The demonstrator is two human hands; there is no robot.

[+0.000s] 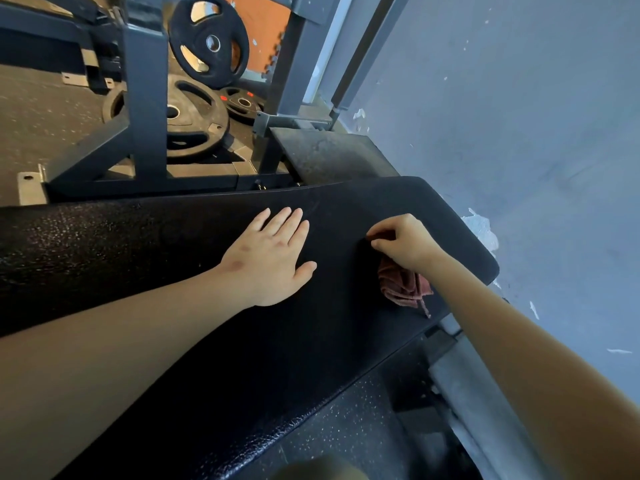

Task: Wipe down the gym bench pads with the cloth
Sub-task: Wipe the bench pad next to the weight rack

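A: Where's the cloth (403, 284)?
B: On the bench (242, 341), near its rounded right end. Reddish-brown terry, bunched into a wrinkled wad, with a frayed corner trailing toward the near edge. The upper part is hidden under the wrist of the right hand (405, 242).
A: Grip?
B: Right fingers (381, 244) are curled tight with the thumb closed against them, pinching a fold of the cloth between.
A: Other hand?
B: Left hand (273, 258) lies flat, palm down, mid-bench. Its fingers (282, 221) are straight and close together, thumb splayed sideways. It holds nothing and just rests on the surface, apart from the cloth.
A: Pad surface?
B: Black vinyl with a pebbled grain. Glossy where light catches the left part, duller toward the right. A long slab with rounded corners.
A: Surroundings?
B: Behind the bench is a dark square-tube steel frame (145, 98) with bolted foot tabs. Black rubber-coated weight plates (211, 119) with grip slots: one stands upright, the others lie flat. The floor (346, 420) is black speckled rubber. The wall (519, 116) on the right is blue-grey paint, chipped in white flecks.
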